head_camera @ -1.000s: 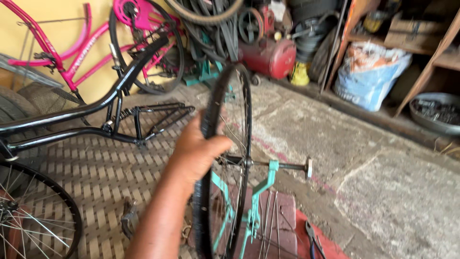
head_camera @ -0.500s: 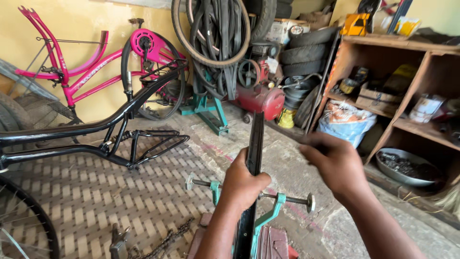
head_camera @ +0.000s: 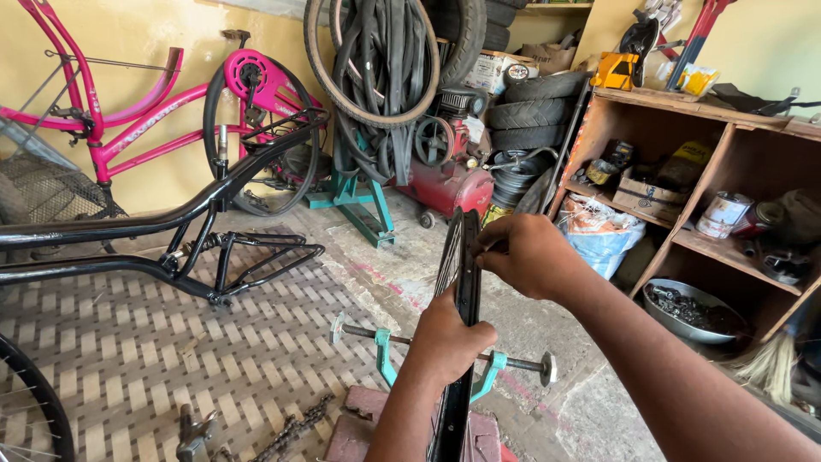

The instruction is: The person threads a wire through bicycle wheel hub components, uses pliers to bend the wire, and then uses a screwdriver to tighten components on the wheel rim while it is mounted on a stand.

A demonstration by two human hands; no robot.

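Observation:
A black bicycle wheel (head_camera: 463, 257) stands upright and edge-on in a teal truing stand (head_camera: 386, 352) right in front of me. My left hand (head_camera: 449, 336) grips its rim at mid height. My right hand (head_camera: 528, 254) pinches the rim near the top, fingers closed on its right side. The stand's threaded axle (head_camera: 522, 365) sticks out on both sides of the wheel.
A black bicycle frame (head_camera: 184, 227) lies on the patterned floor at left, a pink bicycle (head_camera: 128, 120) behind it. Tyres and tubes (head_camera: 385, 68) hang at the back beside a red compressor (head_camera: 449, 175). Wooden shelves (head_camera: 718, 162) stand at right; a chain (head_camera: 286, 432) lies near the stand.
My view has risen and the wheel turned edge-on. My right hand came in and closed on the upper rim; my left hand stays on the rim lower down.

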